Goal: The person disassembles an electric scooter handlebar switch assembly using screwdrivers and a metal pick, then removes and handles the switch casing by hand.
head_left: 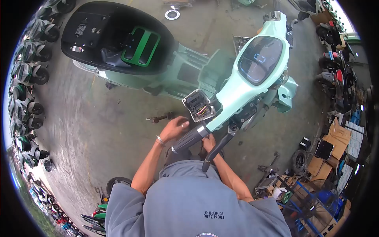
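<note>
A mint-green scooter handlebar (pixel 233 98) with an oval display (pixel 261 59) reaches down toward me. At its near end are a black grip (pixel 190 139) and a black brake lever (pixel 219 151). Beside the grip, an open switch housing (pixel 199 106) exposes its inside and several coloured wires. My left hand (pixel 175 128) is left of the grip, just below the housing, its fingers loosely bent with nothing visible in them. Between the grip and the lever, my right hand (pixel 208 143) shows only in part. Its fingertips and anything they hold are hidden.
The scooter's black seat base (pixel 118 39) with a green rack (pixel 141 46) extends to the upper left. A dark metal part (pixel 160 117) lies on the floor. Rows of scooters (pixel 29 79) line the left side. Cardboard (pixel 335 138), a wheel (pixel 300 162) and a large fan (pixel 316 201) stand at right.
</note>
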`<state>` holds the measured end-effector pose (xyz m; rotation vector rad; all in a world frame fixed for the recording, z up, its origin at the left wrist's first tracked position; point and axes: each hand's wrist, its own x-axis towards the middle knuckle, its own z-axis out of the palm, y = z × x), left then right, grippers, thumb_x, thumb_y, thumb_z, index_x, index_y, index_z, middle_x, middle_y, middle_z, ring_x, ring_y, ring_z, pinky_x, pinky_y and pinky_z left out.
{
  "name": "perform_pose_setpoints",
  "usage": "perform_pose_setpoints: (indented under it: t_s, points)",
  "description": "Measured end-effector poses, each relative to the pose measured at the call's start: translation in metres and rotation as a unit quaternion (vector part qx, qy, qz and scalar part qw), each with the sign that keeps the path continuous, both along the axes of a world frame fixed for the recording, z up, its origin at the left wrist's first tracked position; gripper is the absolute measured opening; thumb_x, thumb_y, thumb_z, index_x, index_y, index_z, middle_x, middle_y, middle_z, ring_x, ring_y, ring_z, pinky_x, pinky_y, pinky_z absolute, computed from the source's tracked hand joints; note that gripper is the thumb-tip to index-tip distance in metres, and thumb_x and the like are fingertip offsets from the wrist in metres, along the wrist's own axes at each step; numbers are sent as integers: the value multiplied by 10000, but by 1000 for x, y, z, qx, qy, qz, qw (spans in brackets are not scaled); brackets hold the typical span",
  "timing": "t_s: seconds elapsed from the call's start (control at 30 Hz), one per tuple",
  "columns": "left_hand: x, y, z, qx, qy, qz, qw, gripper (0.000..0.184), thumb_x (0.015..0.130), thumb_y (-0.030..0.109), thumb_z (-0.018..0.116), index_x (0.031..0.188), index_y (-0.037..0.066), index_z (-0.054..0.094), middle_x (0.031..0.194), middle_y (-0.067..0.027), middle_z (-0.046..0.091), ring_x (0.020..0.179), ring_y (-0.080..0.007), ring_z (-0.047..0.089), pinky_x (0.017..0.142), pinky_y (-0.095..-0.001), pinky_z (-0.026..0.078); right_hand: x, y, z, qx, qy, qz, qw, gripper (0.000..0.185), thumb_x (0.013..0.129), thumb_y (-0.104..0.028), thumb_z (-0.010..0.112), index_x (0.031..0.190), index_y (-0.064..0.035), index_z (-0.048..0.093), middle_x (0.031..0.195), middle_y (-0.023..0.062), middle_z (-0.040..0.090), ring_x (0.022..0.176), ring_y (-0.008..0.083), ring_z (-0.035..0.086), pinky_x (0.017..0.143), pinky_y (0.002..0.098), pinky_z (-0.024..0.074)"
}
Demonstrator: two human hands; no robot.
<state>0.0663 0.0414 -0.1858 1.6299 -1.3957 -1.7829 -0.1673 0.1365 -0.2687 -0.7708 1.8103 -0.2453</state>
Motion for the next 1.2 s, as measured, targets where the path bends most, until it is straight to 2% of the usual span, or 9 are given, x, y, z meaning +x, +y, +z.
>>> perform_pose_setpoints:
  t_s: [0.2,0.43,0.57,0.67,0.77,0.9,1.0,1.03,1.2]
  points:
    - [-16,-71,79,61,527,233,815,667,993,368,554,1506,12,320,1416,-160,506,1276,-266,515,1024,-411,442,-72,4,49,37,-110,-102,988,655,904,-67,586,1514,-157,366,789,82,605,507,172,549,449,357,494]
    - [-27,-87,115,-30,514,106,851,950,794,284,746,1545,22,227,1393,-251,495,1223,-331,572,1089,-440,432,-132,28,103,-85,-167,-115,976,612,850,-2,609,1439,16,442,920,77,599,737,155,582,652,319,506]
    - [-32,-90,134,-64,428,130,892,824,895,499,680,1466,3,354,1216,-181,620,1134,-262,628,962,-380,521,-138,26,151,-129,-203,-185,953,591,862,-9,590,1432,40,446,938,94,606,743,163,602,632,318,519]
    - [-42,-99,162,-6,393,234,889,783,932,668,524,1316,-14,491,1024,-139,675,911,-200,690,702,-296,559,-138,24,180,-138,-233,-174,947,589,870,-29,591,1436,40,443,931,97,607,729,167,616,602,313,520]
    - [-59,-112,197,79,311,288,903,708,960,688,432,1068,6,586,729,-91,647,511,-173,603,336,-218,358,-137,21,201,-116,-218,-114,962,586,873,-55,596,1428,51,443,928,111,606,662,176,618,546,317,512]
    - [-46,-107,164,165,518,218,810,566,1004,541,470,1024,-7,612,823,-110,663,607,-194,635,359,-212,388,-138,21,236,-87,-239,-44,966,578,872,-77,603,1413,56,449,928,134,613,601,186,614,497,311,500]
    - [-52,-96,173,191,487,272,808,562,1047,519,323,961,59,634,797,-49,654,630,-132,594,392,-205,392,-137,17,273,-82,-274,-60,956,549,886,-102,599,1401,40,472,946,140,658,565,165,602,492,282,474]
    - [-52,-92,170,174,479,308,803,450,1024,487,459,1013,77,645,861,-61,648,744,-183,632,439,-190,445,-138,17,279,-78,-274,-58,957,549,886,-102,599,1401,40,472,946,140,658,565,165,602,492,282,474]
    - [-58,-87,188,147,465,301,819,382,1031,435,451,1018,106,645,870,-48,643,714,-181,640,434,-200,485,-139,10,297,-166,-329,-91,925,593,881,-167,593,1391,88,431,979,221,660,540,192,620,399,257,435]
